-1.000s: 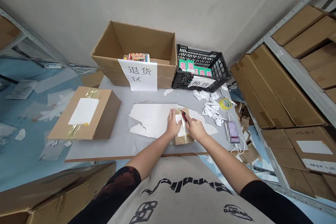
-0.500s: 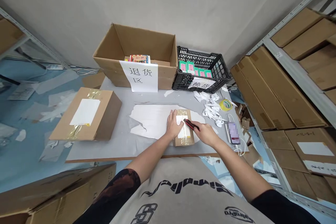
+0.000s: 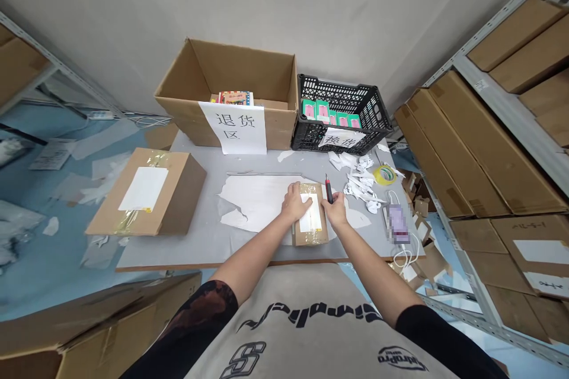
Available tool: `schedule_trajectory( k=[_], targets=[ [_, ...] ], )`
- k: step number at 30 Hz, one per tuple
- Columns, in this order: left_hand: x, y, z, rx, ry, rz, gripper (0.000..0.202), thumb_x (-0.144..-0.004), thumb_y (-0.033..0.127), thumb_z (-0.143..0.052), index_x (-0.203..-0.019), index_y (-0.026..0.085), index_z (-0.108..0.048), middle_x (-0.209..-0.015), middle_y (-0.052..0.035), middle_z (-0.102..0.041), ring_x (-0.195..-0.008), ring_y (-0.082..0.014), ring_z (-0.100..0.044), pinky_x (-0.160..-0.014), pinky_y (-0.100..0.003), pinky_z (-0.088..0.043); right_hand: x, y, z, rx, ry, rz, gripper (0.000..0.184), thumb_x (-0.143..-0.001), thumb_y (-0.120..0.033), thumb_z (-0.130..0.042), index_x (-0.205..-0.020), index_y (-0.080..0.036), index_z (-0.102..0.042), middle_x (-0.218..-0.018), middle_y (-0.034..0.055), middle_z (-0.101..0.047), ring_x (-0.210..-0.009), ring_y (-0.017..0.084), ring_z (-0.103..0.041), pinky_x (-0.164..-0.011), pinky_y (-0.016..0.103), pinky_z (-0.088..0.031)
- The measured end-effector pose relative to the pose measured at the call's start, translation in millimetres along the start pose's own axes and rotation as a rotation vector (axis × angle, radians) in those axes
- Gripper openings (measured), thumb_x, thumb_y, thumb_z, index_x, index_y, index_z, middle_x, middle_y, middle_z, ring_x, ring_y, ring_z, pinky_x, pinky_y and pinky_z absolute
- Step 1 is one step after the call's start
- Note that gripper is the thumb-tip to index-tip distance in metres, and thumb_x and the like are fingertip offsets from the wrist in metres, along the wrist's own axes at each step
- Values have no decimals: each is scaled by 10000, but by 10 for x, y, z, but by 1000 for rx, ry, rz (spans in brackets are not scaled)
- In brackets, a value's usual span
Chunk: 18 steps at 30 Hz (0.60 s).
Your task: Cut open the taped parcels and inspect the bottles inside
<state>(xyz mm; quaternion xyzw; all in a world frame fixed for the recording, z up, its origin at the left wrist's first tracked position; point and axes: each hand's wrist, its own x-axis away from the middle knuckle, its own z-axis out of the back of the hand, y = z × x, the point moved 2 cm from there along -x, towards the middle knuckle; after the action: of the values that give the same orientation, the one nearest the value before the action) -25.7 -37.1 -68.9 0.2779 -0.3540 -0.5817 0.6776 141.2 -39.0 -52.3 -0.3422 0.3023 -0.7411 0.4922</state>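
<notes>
A small taped cardboard box [image 3: 310,226] with a white label lies on the grey table [image 3: 200,243], on a torn white sheet [image 3: 253,201]. My left hand [image 3: 294,204] rests on the box's left edge, fingers curled over its top. Against the box's right side, my right hand [image 3: 335,212] is closed round a red and black utility knife [image 3: 329,189], whose tip points away from me.
A larger sealed box [image 3: 146,192] sits at the table's left. At the back stand an open carton with a paper sign [image 3: 231,95] and a black crate [image 3: 342,113]. Paper scraps [image 3: 359,180], a tape roll [image 3: 383,175] and a phone [image 3: 395,220] lie right. Shelves of cartons [image 3: 484,154] stand on the right.
My right hand has moved the knife off the box's top to the box's right side and turned it to point away. My left hand has stayed on the box.
</notes>
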Motion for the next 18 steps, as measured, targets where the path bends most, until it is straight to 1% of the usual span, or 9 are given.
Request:
schedule_trajectory(
  k=[3, 5, 7, 10, 13, 16, 18],
  targets=[
    [-9, 62, 37, -77, -48, 62, 731, -801, 432, -614, -1412, 205, -284, -1457, -174, -361, -1224, -324, -535, -961, -401, -444, -67, 4, -98, -10, -84, -3, 516, -623, -451, -707, -1014, -215, -465, -802, -24, -581, -728, 175, -574, -669, 280, -458],
    [-24, 106, 74, -141, -97, 112, 739, -807, 464, -593, -1409, 200, -257, -1454, -184, -343, -1195, -326, -556, -937, -399, -451, -97, 26, -159, -69, -157, -11, 515, -607, -480, -728, -987, -213, -506, -768, -24, -584, -696, 179, -568, -654, 286, -452],
    [-51, 144, 126, -202, -153, 153, 737, -798, 494, -588, -1389, 194, -266, -1421, -186, -366, -1177, -330, -566, -924, -397, -454, -109, 53, -214, -139, -195, 7, 480, -606, -490, -735, -944, -211, -541, -753, -18, -589, -688, 180, -560, -653, 291, -451],
    [-113, 168, 222, -232, -227, 196, 713, -753, 533, -621, -1314, 196, -339, -1337, -168, -441, -1163, -331, -569, -918, -383, -456, -93, 69, -281, -206, -199, 82, 467, -618, -491, -739, -947, -209, -561, -745, -24, -579, -678, 169, -539, -661, 291, -452],
    [-180, 149, 309, -198, -267, 218, 676, -725, 526, -644, -1257, 195, -390, -1289, -165, -480, -1149, -330, -571, -913, -372, -459, -68, 46, -327, -237, -180, 130, 503, -627, -504, -741, -988, -204, -560, -759, -25, -580, -677, 160, -531, -668, 290, -458],
    [-210, 111, 355, -159, -290, 212, 589, -749, 485, -619, -1221, 192, -425, -1257, -158, -508, -1118, -311, -586, -901, -362, -462, -60, 13, -347, -242, -187, 143, 547, -629, -513, -749, -1032, -199, -555, -787, -13, -597, -708, 169, -554, -694, 299, -471],
    [-193, 88, 360, -154, -276, 203, 543, -771, 466, -593, -1215, 196, -436, -1248, -147, -518, -1109, -297, -592, -906, -359, -459, -65, 5, -333, -232, -187, 154, 552, -635, -514, -746, -1045, -197, -556, -798, -6, -603, -722, 174, -564, -706, 305, -476]
  ],
)
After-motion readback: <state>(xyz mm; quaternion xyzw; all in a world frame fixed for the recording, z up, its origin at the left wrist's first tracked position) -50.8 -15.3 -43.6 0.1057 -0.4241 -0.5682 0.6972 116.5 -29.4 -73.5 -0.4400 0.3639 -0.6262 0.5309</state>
